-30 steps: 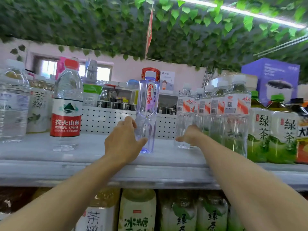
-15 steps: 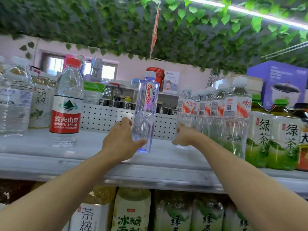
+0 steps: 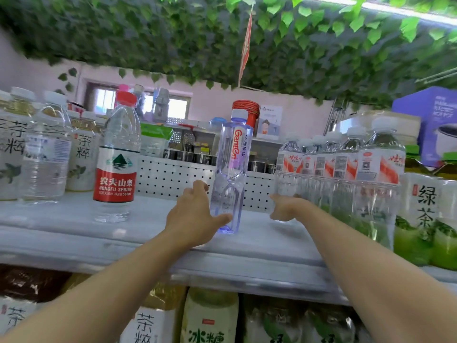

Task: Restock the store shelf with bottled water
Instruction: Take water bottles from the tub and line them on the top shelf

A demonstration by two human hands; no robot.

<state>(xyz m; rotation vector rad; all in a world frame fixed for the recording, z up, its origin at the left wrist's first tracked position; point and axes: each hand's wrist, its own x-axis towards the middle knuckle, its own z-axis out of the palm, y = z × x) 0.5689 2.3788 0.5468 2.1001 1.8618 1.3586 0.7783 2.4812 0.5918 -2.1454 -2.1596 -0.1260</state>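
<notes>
A tall clear Ganten water bottle [image 3: 233, 167] with a pale cap stands upright in the middle of the grey shelf [image 3: 148, 233]. My left hand [image 3: 194, 216] grips its lower part, thumb in front and fingers behind. My right hand [image 3: 286, 206] holds the base of the rearmost bottle in a row of white-and-red-labelled water bottles [image 3: 341, 169] on the right. A Nongfu Spring bottle [image 3: 116, 162] with a red cap and red label stands alone to the left.
Tea bottles and clear water bottles [image 3: 47, 154] crowd the shelf's far left. Green tea bottles [image 3: 425, 216] stand at the far right. A white perforated panel [image 3: 173, 177] backs the shelf. More drinks [image 3: 210, 318] fill the shelf below. Leafy vines hang overhead.
The view has shifted a little to the right and upward. Both hands keep their holds; the Ganten bottle and the right-hand row stay about where they were.
</notes>
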